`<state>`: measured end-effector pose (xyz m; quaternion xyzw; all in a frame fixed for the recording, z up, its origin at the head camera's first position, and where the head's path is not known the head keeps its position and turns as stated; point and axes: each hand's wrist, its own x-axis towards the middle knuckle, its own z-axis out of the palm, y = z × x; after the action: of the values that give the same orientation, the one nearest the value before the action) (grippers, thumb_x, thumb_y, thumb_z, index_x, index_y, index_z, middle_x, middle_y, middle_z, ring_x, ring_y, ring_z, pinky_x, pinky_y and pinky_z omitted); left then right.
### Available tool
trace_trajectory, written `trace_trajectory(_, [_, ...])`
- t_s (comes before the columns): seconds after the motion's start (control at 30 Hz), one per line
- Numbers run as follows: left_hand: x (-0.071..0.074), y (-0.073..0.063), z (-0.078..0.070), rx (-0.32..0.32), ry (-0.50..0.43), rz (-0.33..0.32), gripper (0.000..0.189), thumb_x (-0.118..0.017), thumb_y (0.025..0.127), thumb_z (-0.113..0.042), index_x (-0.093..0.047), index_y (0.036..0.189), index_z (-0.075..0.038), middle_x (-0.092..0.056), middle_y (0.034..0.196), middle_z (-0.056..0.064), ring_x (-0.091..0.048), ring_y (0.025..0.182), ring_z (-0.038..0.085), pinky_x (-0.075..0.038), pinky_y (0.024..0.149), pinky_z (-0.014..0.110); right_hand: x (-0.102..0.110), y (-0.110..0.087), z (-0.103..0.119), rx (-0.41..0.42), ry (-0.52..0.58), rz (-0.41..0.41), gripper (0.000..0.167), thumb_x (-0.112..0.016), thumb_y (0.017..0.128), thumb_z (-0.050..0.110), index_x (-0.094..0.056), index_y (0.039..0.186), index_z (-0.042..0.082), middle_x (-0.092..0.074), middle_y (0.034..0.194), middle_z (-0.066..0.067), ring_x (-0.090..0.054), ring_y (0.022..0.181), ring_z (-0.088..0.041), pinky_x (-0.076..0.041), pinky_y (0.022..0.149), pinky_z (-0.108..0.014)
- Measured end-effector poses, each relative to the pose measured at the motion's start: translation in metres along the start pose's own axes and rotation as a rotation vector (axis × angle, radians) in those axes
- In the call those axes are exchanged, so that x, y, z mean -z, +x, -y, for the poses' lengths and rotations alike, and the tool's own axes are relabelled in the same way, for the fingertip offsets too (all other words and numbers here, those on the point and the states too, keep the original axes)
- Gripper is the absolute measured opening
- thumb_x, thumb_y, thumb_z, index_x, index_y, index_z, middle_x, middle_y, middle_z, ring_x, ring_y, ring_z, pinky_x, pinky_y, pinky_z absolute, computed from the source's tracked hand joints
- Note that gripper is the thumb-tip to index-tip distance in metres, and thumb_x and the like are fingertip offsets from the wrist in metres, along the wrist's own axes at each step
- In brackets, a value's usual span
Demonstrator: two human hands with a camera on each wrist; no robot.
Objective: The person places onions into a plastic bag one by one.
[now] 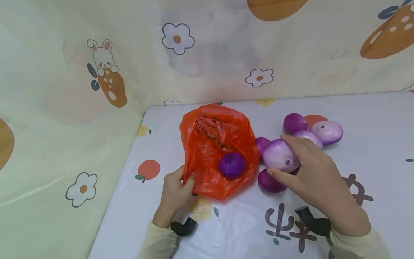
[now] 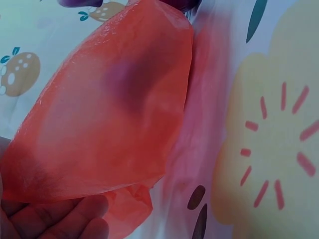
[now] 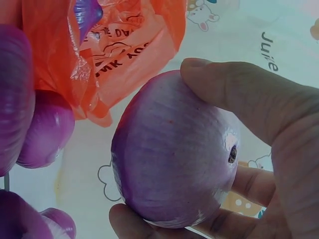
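Note:
My right hand [image 1: 318,176] grips a pale purple onion [image 1: 279,155] between thumb and fingers, to the right of a red plastic bag [image 1: 207,147]. In the right wrist view the held onion [image 3: 172,149] shows a dark root spot facing the palm. The left hand [image 1: 176,189] pinches the near left edge of the bag, thumb on the inside. One dark purple onion [image 1: 231,166] lies in the spread mouth of the bag. From the left wrist side, the bag's wall [image 2: 114,114] hangs over the curled fingers [image 2: 70,219], and a dark shape shows through it.
Several more onions lie on the white printed cloth [image 1: 233,230]: a dark one [image 1: 271,182] near the right hand, one [image 1: 262,144] against the bag, and a group including a pale onion [image 1: 329,132] farther back. A patterned curtain [image 1: 220,50] rises behind the table.

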<state>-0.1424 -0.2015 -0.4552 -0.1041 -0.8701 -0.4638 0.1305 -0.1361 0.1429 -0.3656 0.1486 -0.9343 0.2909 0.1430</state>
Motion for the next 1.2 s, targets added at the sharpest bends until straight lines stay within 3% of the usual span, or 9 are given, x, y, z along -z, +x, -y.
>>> trace_trajectory(0.33, [0.0, 0.004, -0.002, 0.0, 0.011, -0.001, 0.028, -0.059, 0.087, 0.002, -0.076, 0.111, 0.001, -0.079, 0.101, 0.01, -0.075, 0.084, 0.02, -0.063, 0.073, 0.03, 0.001, 0.014, 0.009, 0.035, 0.003, -0.021, 0.086, -0.095, 0.07, 0.028, -0.057, 0.143, 0.003, -0.064, 0.132, -0.021, -0.057, 0.121, -0.04, -0.052, 0.093, -0.068])
trace_trajectory(0.73, [0.0, 0.004, -0.001, -0.001, 0.002, 0.008, 0.031, -0.059, 0.088, 0.002, -0.075, 0.114, 0.001, -0.079, 0.106, 0.009, -0.076, 0.089, 0.02, -0.064, 0.078, 0.033, -0.002, 0.027, 0.022, 0.039, 0.045, 0.015, 0.083, -0.093, 0.074, 0.029, -0.057, 0.145, 0.006, -0.063, 0.136, -0.02, -0.055, 0.126, -0.041, -0.049, 0.1, -0.068])
trace_trajectory(1.2, [-0.002, 0.002, 0.0, 0.003, 0.002, 0.006, 0.026, -0.059, 0.088, 0.001, -0.075, 0.108, 0.001, -0.079, 0.099, 0.01, -0.075, 0.082, 0.019, -0.063, 0.075, 0.03, -0.023, 0.037, 0.041, 0.065, 0.106, 0.071, 0.079, -0.089, 0.079, 0.028, -0.055, 0.147, 0.006, -0.061, 0.138, -0.018, -0.057, 0.126, -0.037, -0.052, 0.098, -0.063])
